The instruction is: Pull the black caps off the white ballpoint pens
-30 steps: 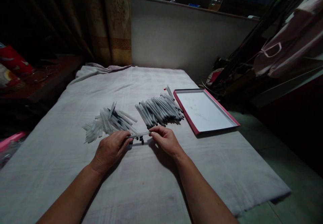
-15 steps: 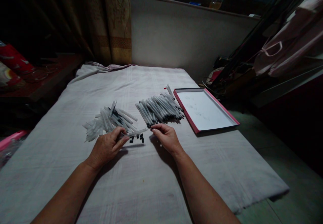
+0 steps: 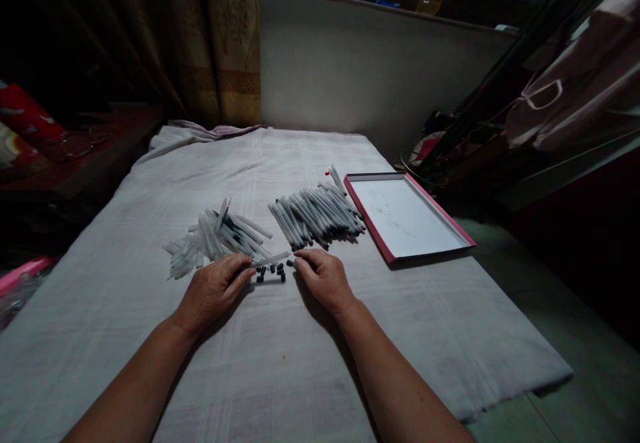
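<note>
Over pale cloth (image 3: 293, 376), a tube (image 3: 273, 258), just freed from the right hand (image 3: 327, 280), grip unclear, is pinched by the left hand (image 3: 214, 291).

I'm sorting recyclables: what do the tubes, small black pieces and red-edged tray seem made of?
Tubes: probably smooth plastic, being pale and translucent. Small black pieces: perhaps plastic or rubber, plain dark; too small to tell. Red-edged tray: likely cardboard, smooth white inside, with thin, straight walls.

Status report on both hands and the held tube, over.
Left hand holding clear tube. Right hand at black cap, grip unclear. Loose caps lying close by.
</note>
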{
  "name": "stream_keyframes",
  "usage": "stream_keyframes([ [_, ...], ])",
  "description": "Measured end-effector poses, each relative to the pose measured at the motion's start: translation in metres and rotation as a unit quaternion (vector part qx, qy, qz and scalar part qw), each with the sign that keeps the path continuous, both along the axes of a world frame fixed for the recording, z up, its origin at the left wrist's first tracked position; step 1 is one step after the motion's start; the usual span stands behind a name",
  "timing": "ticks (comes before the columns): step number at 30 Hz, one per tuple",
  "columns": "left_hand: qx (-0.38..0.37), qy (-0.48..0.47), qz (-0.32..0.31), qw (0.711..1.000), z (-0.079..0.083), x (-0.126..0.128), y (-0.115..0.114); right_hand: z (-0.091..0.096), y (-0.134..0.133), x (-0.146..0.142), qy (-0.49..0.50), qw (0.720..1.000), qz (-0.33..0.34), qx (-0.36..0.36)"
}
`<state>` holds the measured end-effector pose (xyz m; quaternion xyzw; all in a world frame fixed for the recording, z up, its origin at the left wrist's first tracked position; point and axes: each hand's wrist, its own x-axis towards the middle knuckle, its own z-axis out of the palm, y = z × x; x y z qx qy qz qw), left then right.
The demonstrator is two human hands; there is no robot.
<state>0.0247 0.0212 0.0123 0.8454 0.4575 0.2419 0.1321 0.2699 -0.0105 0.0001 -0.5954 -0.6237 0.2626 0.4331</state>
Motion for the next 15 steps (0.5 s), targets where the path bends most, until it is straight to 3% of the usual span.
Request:
stream_keyframes([
  [6, 0.012, 0.015, -0.029, 0.999, 0.0025, 0.0010, -0.0009, 0.0027, 0.0003, -0.0073, 0.177, 0.984, 0.010, -0.035],
  [11, 0.017, 0.017, -0.037, 0.999, 0.0019, 0.0030, -0.0019, 0.0046, 0.0005, -0.0095, 0.176, 0.984, 0.010, -0.039],
  [15, 0.024, 0.015, -0.010, 1.000, 0.0057, -0.0051, 0.0022, 0.0076, 0.0038, -0.0034, 0.210, 0.976, -0.056, -0.031],
])
